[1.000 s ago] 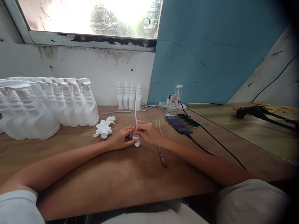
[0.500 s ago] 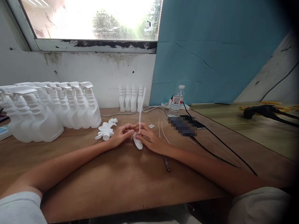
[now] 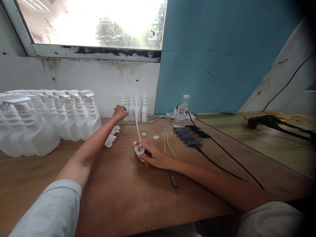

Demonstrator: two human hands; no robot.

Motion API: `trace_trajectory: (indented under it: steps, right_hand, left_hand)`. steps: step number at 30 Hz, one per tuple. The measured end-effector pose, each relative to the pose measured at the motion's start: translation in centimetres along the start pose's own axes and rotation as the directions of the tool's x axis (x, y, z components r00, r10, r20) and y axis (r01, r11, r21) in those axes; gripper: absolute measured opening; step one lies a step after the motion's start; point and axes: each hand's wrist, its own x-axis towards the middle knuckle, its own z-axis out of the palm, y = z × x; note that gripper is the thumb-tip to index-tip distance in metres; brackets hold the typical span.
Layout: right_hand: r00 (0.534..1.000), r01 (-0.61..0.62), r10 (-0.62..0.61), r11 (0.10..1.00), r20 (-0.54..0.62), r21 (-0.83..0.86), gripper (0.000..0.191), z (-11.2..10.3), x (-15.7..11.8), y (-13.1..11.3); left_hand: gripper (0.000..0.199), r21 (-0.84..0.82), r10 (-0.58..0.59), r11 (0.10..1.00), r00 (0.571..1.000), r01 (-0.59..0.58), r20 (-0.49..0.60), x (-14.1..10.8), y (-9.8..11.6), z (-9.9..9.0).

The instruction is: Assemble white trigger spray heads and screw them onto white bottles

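Observation:
My right hand (image 3: pixel 154 156) is closed around a white trigger spray head (image 3: pixel 140 150), which rests upside down on the table. A white dip tube (image 3: pixel 137 123) rises from its collar, leaning slightly left. At the wall, my left hand (image 3: pixel 120 112) reaches to the leftmost of several upright white bottles (image 3: pixel 131 108) without sprayers. Its fingers are curved and apart beside that bottle; whether they touch it is hard to tell. Other loose white spray heads (image 3: pixel 111 136) lie beyond my left forearm, partly hidden by it. White washers (image 3: pixel 155 137) lie flat beyond my right hand.
Rows of white bottles with sprayers (image 3: pixel 71 115) stand at the left. Thin white tubes (image 3: pixel 170 143) and a dark brown stick (image 3: pixel 172 179) lie near my right forearm. A clear water bottle (image 3: pixel 181 112), a phone (image 3: pixel 202 131) and black cables (image 3: pixel 229 156) are at the right.
My left hand has left the spray head and moved up and left to the bottles by the wall. My right hand still holds the spray head, now turned, its tube leaning left.

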Motion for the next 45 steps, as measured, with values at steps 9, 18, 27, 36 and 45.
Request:
trace_trajectory:
  steps: [9, 18, 27, 36, 45]
  right_hand:
    - [1.0, -0.003, 0.003, 1.0, 0.013, -0.015, 0.01, -0.2, 0.0, -0.1]
    - [0.998, -0.028, 0.029, 1.0, -0.062, 0.006, 0.01, 0.1, 0.0, -0.2]
    - [0.875, -0.201, 0.065, 0.951, -0.48, -0.237, 0.053, -9.5, 2.8, -1.5]
    - [0.659, -0.537, -0.329, 0.424, -0.676, -0.73, 0.024, -23.5, 2.4, -3.5]
    - [0.67, -0.562, -0.408, 0.266, -0.62, -0.783, 0.03, -22.1, 2.5, -3.9]
  left_hand:
    - [0.038, 0.195, -0.079, 0.98, 0.985, 0.048, 0.154, 0.4, -0.5, 1.1]
    - [0.03, 0.045, 0.032, 0.998, 0.999, -0.034, 0.026, -0.6, -0.6, 0.7]
    - [0.023, -0.354, 0.202, 0.893, 0.95, -0.278, -0.236, -6.6, 1.2, -4.0]
    - [0.05, -0.857, 0.275, 0.513, 0.954, -0.039, 0.121, -19.8, 0.0, -2.7]
    - [0.058, -0.84, 0.342, 0.53, 0.936, -0.119, 0.083, -20.7, -1.2, -1.6]
